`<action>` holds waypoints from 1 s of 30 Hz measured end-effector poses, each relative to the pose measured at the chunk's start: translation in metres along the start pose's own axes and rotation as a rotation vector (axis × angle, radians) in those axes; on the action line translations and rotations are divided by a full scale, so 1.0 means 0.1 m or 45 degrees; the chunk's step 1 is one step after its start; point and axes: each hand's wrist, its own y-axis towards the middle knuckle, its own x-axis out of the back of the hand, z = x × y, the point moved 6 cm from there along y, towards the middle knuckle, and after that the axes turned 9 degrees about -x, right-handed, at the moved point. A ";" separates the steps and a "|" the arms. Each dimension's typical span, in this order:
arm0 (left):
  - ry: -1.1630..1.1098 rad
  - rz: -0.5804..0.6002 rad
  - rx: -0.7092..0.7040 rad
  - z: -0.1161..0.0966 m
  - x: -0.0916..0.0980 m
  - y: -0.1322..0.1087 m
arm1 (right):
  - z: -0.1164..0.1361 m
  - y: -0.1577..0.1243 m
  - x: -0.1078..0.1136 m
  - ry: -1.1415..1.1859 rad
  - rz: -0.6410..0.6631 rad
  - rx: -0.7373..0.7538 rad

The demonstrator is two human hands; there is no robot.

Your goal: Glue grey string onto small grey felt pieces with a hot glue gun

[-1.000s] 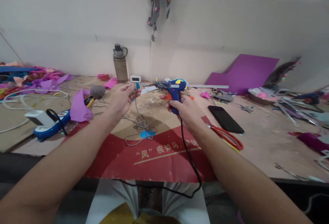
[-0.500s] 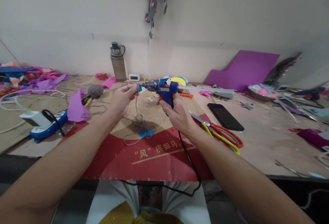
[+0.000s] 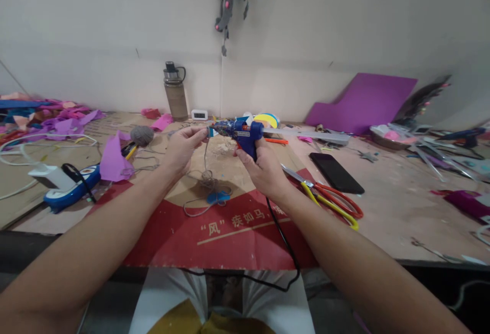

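My right hand (image 3: 263, 169) grips a blue hot glue gun (image 3: 241, 132) by its handle, nozzle pointing left; its black cord (image 3: 281, 244) trails off the table's front edge. My left hand (image 3: 182, 147) pinches a small blue piece with grey yarn (image 3: 205, 173) right at the nozzle tip. The yarn hangs down to a tangle by a blue cut-out (image 3: 217, 198) on the red and tan cardboard (image 3: 229, 232).
Red and yellow scissors (image 3: 329, 201) and a black phone (image 3: 336, 172) lie to the right. A yarn ball (image 3: 141, 135), purple scraps (image 3: 113, 159), a blue device (image 3: 72, 187) and white cables are on the left. A bottle (image 3: 175, 92) stands at the back wall.
The glue gun has moved left, bringing its nozzle up to the piece in my left hand. The scissors are now uncovered beside my right wrist.
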 end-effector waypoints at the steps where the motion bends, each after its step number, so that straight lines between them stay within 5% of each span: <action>1: 0.005 -0.002 -0.002 0.00 0.00 0.00 | 0.00 0.00 0.00 0.000 -0.003 -0.003; 30: -0.063 -0.038 0.058 -0.04 0.01 -0.01 | -0.04 0.00 0.01 -0.017 0.002 -0.030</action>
